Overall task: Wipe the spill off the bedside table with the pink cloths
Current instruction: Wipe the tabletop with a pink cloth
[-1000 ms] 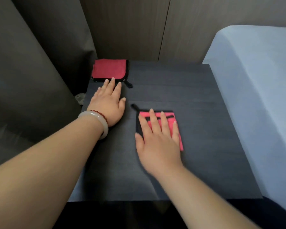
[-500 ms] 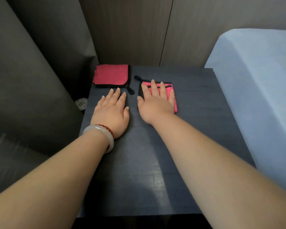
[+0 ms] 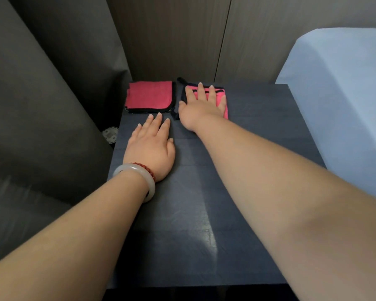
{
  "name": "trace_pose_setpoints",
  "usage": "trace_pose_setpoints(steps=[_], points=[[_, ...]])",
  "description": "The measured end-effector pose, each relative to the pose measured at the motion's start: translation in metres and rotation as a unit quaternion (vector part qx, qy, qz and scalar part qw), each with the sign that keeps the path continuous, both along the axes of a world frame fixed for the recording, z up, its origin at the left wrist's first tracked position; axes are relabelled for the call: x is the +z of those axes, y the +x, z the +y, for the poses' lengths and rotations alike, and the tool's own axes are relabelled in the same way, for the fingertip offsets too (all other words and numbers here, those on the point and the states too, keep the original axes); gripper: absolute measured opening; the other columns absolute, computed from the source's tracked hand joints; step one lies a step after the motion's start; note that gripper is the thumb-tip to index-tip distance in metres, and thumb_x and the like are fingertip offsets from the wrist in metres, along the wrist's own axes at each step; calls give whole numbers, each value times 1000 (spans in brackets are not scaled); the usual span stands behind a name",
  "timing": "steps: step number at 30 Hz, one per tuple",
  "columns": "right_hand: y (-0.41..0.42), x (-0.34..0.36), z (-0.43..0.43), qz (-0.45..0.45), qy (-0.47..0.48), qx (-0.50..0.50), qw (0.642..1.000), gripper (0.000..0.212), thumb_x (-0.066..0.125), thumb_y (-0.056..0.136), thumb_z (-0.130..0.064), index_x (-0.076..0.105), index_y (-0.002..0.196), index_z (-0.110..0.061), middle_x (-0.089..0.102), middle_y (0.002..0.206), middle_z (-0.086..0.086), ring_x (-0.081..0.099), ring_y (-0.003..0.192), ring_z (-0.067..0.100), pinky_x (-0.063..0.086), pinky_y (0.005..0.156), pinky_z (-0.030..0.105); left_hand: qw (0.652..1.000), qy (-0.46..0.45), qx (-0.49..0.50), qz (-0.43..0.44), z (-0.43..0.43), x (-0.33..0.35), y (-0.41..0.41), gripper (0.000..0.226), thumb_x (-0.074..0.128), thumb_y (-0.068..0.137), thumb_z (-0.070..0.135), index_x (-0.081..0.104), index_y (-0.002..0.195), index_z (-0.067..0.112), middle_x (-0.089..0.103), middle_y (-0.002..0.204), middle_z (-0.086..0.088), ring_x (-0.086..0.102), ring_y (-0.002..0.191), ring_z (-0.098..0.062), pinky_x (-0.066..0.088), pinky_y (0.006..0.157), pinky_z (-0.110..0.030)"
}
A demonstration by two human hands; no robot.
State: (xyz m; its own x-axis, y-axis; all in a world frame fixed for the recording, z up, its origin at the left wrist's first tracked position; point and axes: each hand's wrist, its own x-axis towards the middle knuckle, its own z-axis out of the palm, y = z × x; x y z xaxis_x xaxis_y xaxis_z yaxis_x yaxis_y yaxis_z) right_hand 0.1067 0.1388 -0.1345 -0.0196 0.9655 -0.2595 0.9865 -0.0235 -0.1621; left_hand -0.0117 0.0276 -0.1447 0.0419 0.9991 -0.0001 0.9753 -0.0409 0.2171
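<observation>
1. Pink cloth with black edging (image 3: 223, 101) lies flat under the right hand (image 3: 201, 107), whose fingers are spread and pressed on it, not clenched.
2. Left hand (image 3: 151, 146) rests palm down on the bare dark worktop (image 3: 237, 192), fingers loosely apart, holding nothing.
3. Just beyond the left fingertips lies a second, folded pink cloth (image 3: 150, 96), beside the right hand's cloth.
4. A pale bangle (image 3: 148, 181) and red beads circle the left wrist.
5. Right of the right arm stands a bed (image 3: 345, 94).

cloths (image 3: 150, 97) pink, black-edged | table (image 3: 258, 118) dark grey | bangle (image 3: 139, 170) white | bed (image 3: 339, 88) pale blue
</observation>
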Motion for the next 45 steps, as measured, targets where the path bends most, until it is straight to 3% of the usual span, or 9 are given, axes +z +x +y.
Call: trace_pose_setpoints(steps=[9,20,28,31,37,42,45], points=[[12,-9,-78,5,52,-1,999,56,14,100,-50,2,154,-40,-12,163,-6,-17,148,24,-12,116,54,1000,2,-2,-1,0,0,-1,57,27,100,33,17,155,21,8,163,-1,2,149,-16,2,121,-36],[1,-2,9,1,18,14,1000,57,16,100,-48,2,154,-37,-9,164,-5,-15,149,25,-11,115,57,1000,5,0,-17,1,1,-1,56,29,100,33,20,154,21,10,163,-1,3,149,-16,1,121,-34],[23,-7,-120,12,91,53,994,56,17,99,-50,7,153,-41,-4,164,-7,-10,150,21,-11,117,51,999,23,2,-34,0,-1,1,54,31,100,29,27,152,17,17,162,-4,7,149,-18,3,121,-35],[28,-8,-129,9,71,69,995,56,18,99,-51,7,153,-42,-5,164,-9,-10,150,21,-11,117,52,999,22,10,-38,-2,0,1,53,32,100,28,28,152,16,17,161,-4,8,149,-17,3,120,-34],[38,-4,-70,-6,3,6,1000,56,14,100,-51,0,154,-41,-12,163,-8,-16,149,22,-11,117,55,999,-5,-2,-37,-16,5,-9,53,31,101,27,23,153,17,14,162,-2,7,149,-17,4,121,-32],[31,-6,-150,15,61,82,995,56,15,99,-50,3,153,-40,-8,164,-7,-12,150,21,-11,117,53,1000,3,9,-13,-50,4,-26,55,30,101,31,20,154,20,13,162,-1,6,149,-16,3,119,-31],[25,-5,-221,27,96,120,988,59,16,96,-50,15,154,-38,6,164,-4,-2,151,23,-4,118,54,1000,7,22,-16,-53,4,-26,55,31,101,30,22,154,20,14,162,0,7,149,-16,2,118,-31]])
